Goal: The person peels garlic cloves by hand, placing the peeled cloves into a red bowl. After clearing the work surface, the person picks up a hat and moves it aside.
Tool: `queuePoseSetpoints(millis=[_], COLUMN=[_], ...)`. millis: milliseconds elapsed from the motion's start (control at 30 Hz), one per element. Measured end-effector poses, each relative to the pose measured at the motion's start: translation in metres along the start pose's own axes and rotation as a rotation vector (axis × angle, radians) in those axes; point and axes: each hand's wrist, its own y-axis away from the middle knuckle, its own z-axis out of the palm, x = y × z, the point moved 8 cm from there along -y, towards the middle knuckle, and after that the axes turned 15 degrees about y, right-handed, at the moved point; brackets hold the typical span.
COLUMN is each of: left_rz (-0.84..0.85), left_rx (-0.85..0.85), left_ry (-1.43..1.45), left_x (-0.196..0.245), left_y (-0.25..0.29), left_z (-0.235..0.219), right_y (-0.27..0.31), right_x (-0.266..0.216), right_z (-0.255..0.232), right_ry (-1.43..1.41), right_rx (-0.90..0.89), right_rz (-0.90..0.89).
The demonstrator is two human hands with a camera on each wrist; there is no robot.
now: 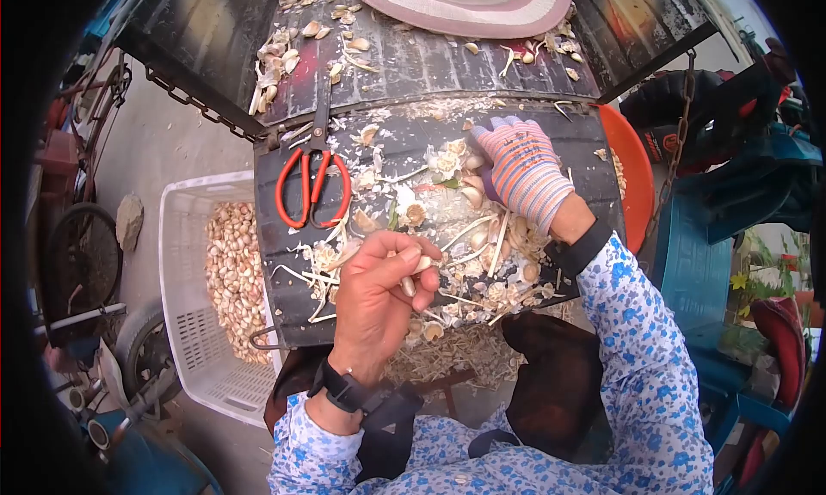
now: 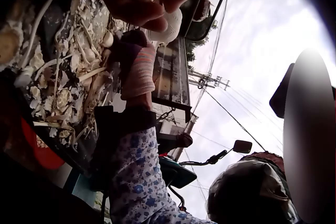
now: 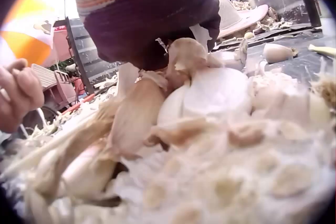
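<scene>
1. Dark ribbed metal point(image 1: 413, 65) formed the outdoor work surface, littered with papery skins point(image 1: 327, 256) and pale stalks point(image 1: 499, 245); a pink-and-white hat point(image 1: 465, 20) lay on its far part, near scattered cloves point(image 1: 360, 43).
2. Bare and palm partly upward, the left hand point(image 1: 374, 280) was over the near side of the litter, its thumb and curled fingers pinching a pale garlic clove point(image 1: 422, 264).
3. Gloved in stripes, the right hand point(image 1: 520, 164) reached down into the garlic heap point(image 1: 471, 196), its dark purple glove fabric right against white cloves in the right wrist view; whether its fingers gripped one, I could not tell.
4. Red-handled snips point(image 1: 319, 141) lay to the left of that heap, blades pointing away from the person.
5. Beside the surface on the left stood a white plastic basket point(image 1: 189, 271) holding many cloves; on the right, an orange basin point(image 1: 635, 168) held pale pieces.
6. Black wristbands point(image 1: 582, 247) crossed both blue-flowered sleeves point(image 1: 641, 323) near the cuffs; beyond, a utility pole point(image 2: 210, 81) rose against bright sky.
</scene>
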Motion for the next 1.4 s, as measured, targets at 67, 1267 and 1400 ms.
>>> queuePoseSetpoints(millis=[67,1267,1400], left_rz=[0.01,0.022,0.06], left_rx=[0.011,0.081,0.121], left_ry=[-0.022,-0.027,-0.092], left_x=[0.0,-0.002,0.005], left_y=[0.001,-0.001,0.0], left_z=[-0.004,-0.017,-0.017], right_y=[0.007,0.033,0.034], right_x=[0.002,-0.05,-0.044], right_z=[0.005,-0.015,-0.011], right_ry=[-0.057,-0.052,-0.119], right_rx=[0.097,-0.137,0.032], right_rz=[-0.003,-0.173,-0.12])
